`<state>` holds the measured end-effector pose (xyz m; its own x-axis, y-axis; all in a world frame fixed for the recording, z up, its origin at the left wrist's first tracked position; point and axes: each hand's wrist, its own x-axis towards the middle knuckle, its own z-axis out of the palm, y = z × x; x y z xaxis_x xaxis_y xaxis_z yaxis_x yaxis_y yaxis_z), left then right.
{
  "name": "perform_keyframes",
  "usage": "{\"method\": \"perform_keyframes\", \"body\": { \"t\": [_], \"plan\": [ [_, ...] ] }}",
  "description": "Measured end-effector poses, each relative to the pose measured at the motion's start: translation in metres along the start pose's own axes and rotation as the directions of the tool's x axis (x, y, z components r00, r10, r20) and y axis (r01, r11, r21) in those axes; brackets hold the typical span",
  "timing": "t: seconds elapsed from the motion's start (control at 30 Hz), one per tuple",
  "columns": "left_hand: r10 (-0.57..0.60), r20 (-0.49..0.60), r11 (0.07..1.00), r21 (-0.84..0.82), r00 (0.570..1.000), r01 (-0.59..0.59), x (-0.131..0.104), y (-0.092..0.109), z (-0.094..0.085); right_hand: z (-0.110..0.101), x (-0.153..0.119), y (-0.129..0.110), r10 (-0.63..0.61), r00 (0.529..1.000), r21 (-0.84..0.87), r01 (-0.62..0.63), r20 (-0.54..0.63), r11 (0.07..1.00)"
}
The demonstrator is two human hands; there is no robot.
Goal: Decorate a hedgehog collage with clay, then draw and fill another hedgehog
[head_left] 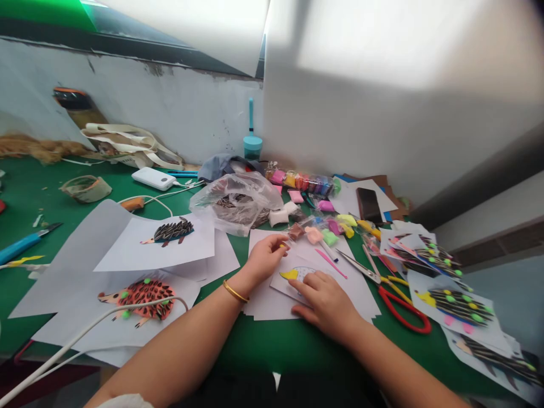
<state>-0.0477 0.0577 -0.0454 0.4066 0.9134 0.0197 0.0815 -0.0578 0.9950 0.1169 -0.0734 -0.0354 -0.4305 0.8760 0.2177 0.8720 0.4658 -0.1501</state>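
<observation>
A small white sheet point(280, 286) with a hedgehog outline lies on a stack of white paper point(259, 306). Yellow clay point(289, 274) covers the hedgehog's snout. My right hand point(329, 300) rests over the drawing, its index fingertip on that clay and its thumb spread apart on the paper. Just left of the sheet, my left hand point(267, 256) is raised with its fingers pinched on a tiny bit of yellow clay point(283, 246). A pink modelling tool point(331, 264) lies on the paper beyond my right hand.
Red-handled scissors point(403, 309) lie to the right, beside several finished hedgehog pictures point(459, 306). Clay packets point(314, 235) and a plastic bag of seeds point(238, 201) stand behind. More hedgehog pictures point(144, 300), a white cable point(93, 328) and a utility knife point(25, 243) are at left.
</observation>
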Motion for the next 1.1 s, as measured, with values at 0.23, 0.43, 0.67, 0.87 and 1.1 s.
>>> {"method": "perform_keyframes", "body": {
  "t": [0.23,0.43,0.67,0.87,1.1],
  "plan": [
    [0.103,0.014,0.946,0.308,0.995,-0.102,-0.002,-0.003,-0.014,0.01,-0.006,0.015,-0.076,0.994,-0.011,0.075,-0.08,0.997],
    [0.202,0.148,0.697,0.673,0.968,-0.249,-0.008,0.001,-0.016,0.007,-0.005,0.026,-0.061,0.995,0.038,0.064,-0.075,0.997],
    [0.128,0.183,0.548,0.806,0.975,-0.224,-0.011,-0.001,-0.018,0.001,0.009,0.026,-0.054,0.991,0.156,0.072,-0.121,0.985],
    [0.115,0.183,0.548,0.808,0.976,-0.216,-0.011,0.001,-0.018,0.013,0.01,0.025,-0.057,0.988,0.157,0.08,-0.141,0.984],
    [0.101,0.182,0.549,0.81,0.978,-0.207,-0.01,0.002,-0.018,0.012,0.011,0.022,-0.09,0.987,0.075,0.101,-0.137,0.992]
  ]
}}
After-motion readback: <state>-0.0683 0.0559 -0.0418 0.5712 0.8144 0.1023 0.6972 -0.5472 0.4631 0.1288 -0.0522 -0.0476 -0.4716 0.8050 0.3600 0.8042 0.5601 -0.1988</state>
